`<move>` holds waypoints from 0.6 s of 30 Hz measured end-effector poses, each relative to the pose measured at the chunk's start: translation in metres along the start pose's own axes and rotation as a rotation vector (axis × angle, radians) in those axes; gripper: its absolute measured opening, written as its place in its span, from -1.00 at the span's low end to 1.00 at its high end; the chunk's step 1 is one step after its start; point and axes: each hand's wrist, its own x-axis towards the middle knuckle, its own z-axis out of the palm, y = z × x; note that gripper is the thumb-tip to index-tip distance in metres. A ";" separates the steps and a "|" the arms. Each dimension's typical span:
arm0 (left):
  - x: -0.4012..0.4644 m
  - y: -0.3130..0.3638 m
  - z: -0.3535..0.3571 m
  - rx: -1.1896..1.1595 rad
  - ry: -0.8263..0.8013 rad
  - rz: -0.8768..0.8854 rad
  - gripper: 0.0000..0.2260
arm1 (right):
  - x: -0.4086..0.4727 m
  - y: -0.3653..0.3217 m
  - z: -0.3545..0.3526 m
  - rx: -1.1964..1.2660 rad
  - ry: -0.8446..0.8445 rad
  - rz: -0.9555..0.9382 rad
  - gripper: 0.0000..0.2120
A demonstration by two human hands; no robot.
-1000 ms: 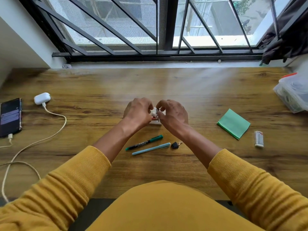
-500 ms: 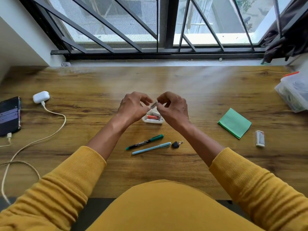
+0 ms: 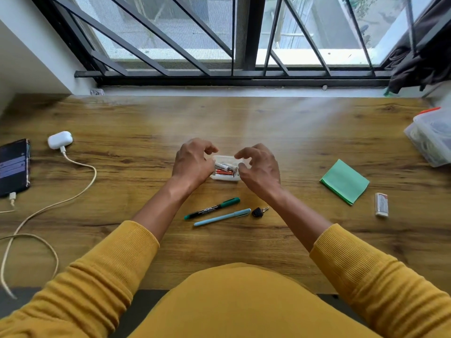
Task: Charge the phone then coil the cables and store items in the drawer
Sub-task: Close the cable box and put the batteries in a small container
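Observation:
A small clear box (image 3: 225,178) with several batteries (image 3: 225,168) in it lies at the middle of the wooden desk (image 3: 305,132). My left hand (image 3: 192,164) is at the box's left side and my right hand (image 3: 260,169) is at its right side, both with loosely curled fingers and nothing in them. At the far left the dark phone (image 3: 14,167) lies with a cable plugged into its near end (image 3: 12,197). A white earbud case (image 3: 59,140) has a cream cable (image 3: 81,181) plugged in, trailing loosely off the left front edge.
In front of the box lie a green-capped marker (image 3: 212,208), a light blue pen (image 3: 222,217) and a small black key (image 3: 258,212). A green pad of notes (image 3: 344,181) and a small white object (image 3: 381,204) lie to the right. A clear plastic container (image 3: 432,137) stands at the right edge.
Half a second ago both hands pinched a battery above the box. That battery now lies in the box and the hands have parted and lowered to its sides.

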 end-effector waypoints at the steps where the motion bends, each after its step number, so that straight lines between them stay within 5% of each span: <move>1: -0.002 -0.001 0.000 -0.008 0.019 -0.023 -0.74 | -0.001 0.001 -0.002 0.019 0.017 -0.003 -0.76; 9: -0.016 -0.009 0.011 -0.293 0.004 -0.319 -0.88 | -0.013 0.006 -0.005 0.256 0.001 0.185 -0.75; 18: -0.033 0.010 0.008 -0.459 0.016 -0.334 -0.90 | -0.021 0.008 -0.020 0.402 0.007 0.286 -0.78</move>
